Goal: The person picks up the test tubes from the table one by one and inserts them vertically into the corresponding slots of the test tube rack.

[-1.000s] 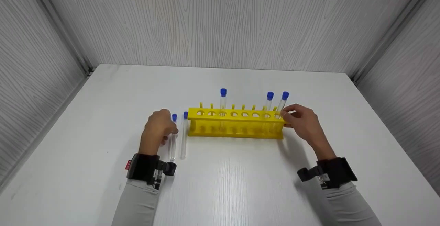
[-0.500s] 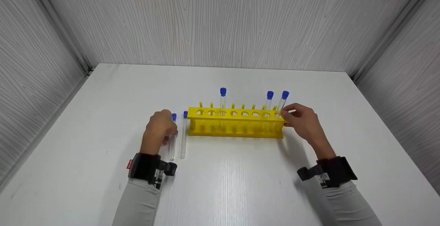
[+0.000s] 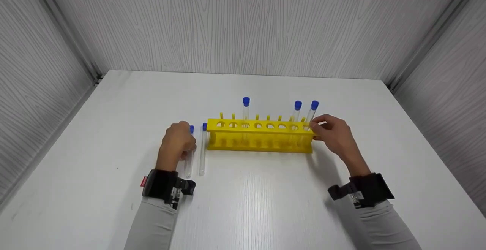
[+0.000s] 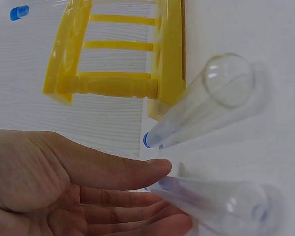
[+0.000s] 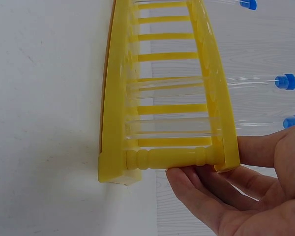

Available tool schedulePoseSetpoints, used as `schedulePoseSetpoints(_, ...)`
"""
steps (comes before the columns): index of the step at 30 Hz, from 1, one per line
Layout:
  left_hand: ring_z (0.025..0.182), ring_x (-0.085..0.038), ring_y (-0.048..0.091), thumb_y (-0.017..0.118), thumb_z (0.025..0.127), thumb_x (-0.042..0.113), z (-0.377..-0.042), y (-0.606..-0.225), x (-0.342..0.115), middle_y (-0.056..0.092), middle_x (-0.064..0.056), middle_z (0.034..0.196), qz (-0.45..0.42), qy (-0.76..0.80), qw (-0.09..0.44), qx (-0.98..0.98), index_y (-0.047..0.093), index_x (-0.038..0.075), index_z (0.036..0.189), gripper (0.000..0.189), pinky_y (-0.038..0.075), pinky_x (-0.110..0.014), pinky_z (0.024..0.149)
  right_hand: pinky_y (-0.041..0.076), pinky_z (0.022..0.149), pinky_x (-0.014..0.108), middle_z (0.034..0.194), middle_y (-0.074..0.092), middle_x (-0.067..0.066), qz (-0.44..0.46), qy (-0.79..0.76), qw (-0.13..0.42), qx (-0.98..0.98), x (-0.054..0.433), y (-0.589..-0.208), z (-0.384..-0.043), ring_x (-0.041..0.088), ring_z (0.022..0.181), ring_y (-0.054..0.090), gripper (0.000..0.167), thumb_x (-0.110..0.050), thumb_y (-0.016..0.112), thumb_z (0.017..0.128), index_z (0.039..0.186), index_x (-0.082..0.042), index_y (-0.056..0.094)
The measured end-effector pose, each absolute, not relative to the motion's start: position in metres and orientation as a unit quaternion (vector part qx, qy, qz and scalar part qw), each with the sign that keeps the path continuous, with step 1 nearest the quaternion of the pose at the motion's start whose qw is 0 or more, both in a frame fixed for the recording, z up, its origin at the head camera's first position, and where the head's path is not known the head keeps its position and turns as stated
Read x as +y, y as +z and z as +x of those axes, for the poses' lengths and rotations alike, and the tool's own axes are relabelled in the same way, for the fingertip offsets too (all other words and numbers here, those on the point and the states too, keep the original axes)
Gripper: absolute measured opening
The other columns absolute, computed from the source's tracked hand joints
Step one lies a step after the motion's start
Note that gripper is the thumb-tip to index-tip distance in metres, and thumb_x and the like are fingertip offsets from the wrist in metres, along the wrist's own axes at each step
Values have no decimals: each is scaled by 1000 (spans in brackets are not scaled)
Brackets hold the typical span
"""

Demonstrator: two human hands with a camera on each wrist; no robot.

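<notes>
My left hand (image 3: 175,142) pinches a clear test tube (image 3: 189,167) with a blue cap, lying at the left of the rack. In the left wrist view, the thumb and fingers (image 4: 137,214) close round the capped end of this tube (image 4: 219,204). Right beside it lies a second blue-capped test tube (image 3: 202,159), its cap near the rack's left end. At the right end of the yellow test tube rack (image 3: 262,131), my right hand (image 3: 335,135) grips the top plate and end post (image 5: 174,158) between thumb and fingers.
Three blue-capped tubes stand in the rack: one left of centre (image 3: 246,110), and two at the right end, a tube (image 3: 297,113) and a leaning outermost tube (image 3: 313,112). Pale wood-grain panels (image 3: 243,26) enclose the white table (image 3: 246,204) at the back and sides.
The lower end of the left hand's tube has shifted slightly left, and the left fingers have drawn in round it. My right hand stays on the rack, which has hardly moved.
</notes>
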State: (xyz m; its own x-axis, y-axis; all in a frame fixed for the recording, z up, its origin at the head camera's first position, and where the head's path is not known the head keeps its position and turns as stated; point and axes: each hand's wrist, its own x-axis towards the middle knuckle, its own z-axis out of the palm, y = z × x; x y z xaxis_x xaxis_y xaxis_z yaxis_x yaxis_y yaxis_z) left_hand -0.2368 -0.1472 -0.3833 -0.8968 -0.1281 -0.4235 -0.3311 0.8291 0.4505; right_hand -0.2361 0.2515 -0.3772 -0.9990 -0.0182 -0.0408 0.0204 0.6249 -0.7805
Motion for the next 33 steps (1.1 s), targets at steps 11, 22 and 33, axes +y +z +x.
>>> schedulePoseSetpoints(11,79,-27,66,63,93,3,-238,-384,-147,59,-26,118,-121,263,192,938,48,-9,141,52,51,-23,51,56,96,46,124,67,22,-1,-430,22,903,251,-377,-236,36,109,70,36,-29,55,105,128,-3,62)
schedulePoseSetpoints(22,85,-28,65,61,93,2,-237,-383,-148,59,-26,118,-114,254,191,941,49,-10,139,50,49,-23,50,56,97,47,124,67,22,1,-430,22,902,250,-376,-236,37,109,70,36,-29,55,105,129,-3,62)
schedulePoseSetpoints(33,79,-27,65,60,90,-1,-236,-384,-149,60,-27,116,-109,255,181,944,50,-11,137,49,48,-21,47,56,97,46,123,67,22,-3,-436,24,900,252,-377,-235,37,105,71,38,-31,56,104,129,-3,62)
